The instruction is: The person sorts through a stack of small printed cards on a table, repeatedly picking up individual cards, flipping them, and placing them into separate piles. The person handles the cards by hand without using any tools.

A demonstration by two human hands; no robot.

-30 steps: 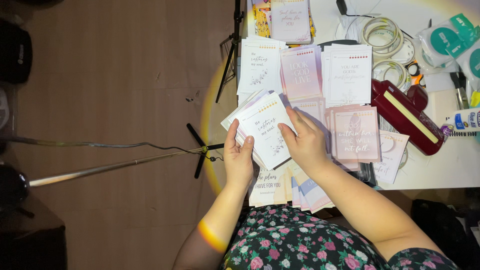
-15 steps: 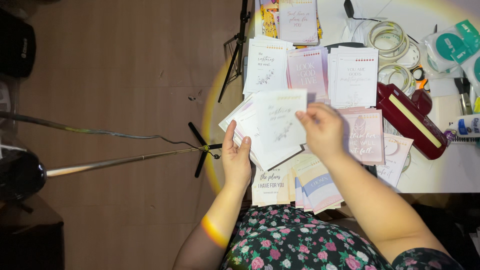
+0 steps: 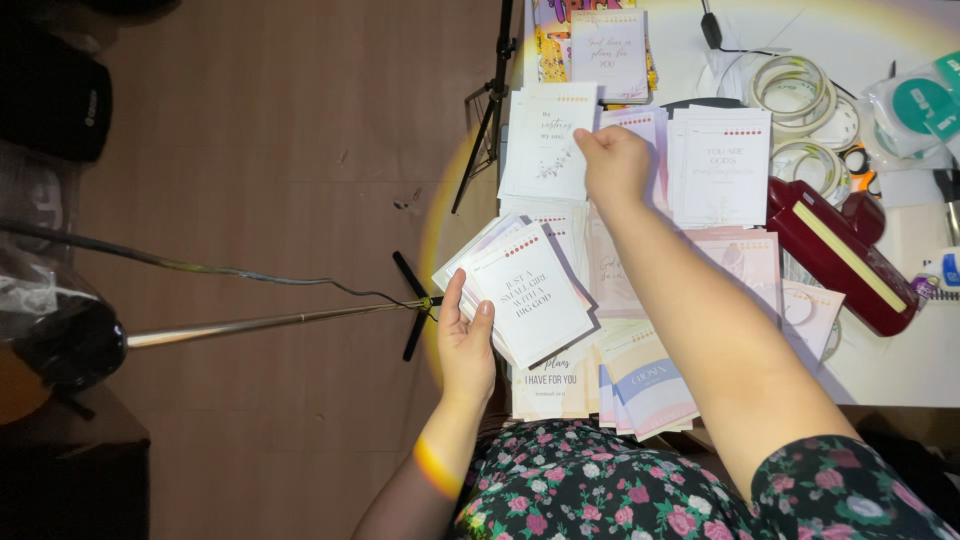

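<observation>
Left hand: your left hand [image 3: 465,340] is holding a fanned stack of cards [image 3: 520,290] at about 7 o'clock of the table edge, thumb pressing on the top white card, fingers curling underneath.
Right hand: your right hand [image 3: 612,165] is reaching out to 12 o'clock, fingers pinching the right edge of a single white card [image 3: 553,140] with a grey floral print.
Single card: it is lying over the pile of white cards [image 3: 520,150] at 11 o'clock, touching it, and is sitting just beside a pinkish pile [image 3: 640,125] under your right hand.
Card piles: a white pile with a red dotted row [image 3: 725,165] is sitting at 1 o'clock of your right hand; a pink pile [image 3: 745,265] is lying at 3 o'clock of your forearm; pastel cards [image 3: 645,380] are overhanging the near table edge at 6 o'clock.
Table: the white table [image 3: 900,370] is carrying everything.
Nearby: a dark red punch tool [image 3: 840,255] is resting at 3 o'clock, with tape rolls [image 3: 805,90] at 2 o'clock, well apart from both hands.
Floor side: a tripod leg [image 3: 260,322] is crossing the brown floor [image 3: 280,150] at 9 o'clock.
</observation>
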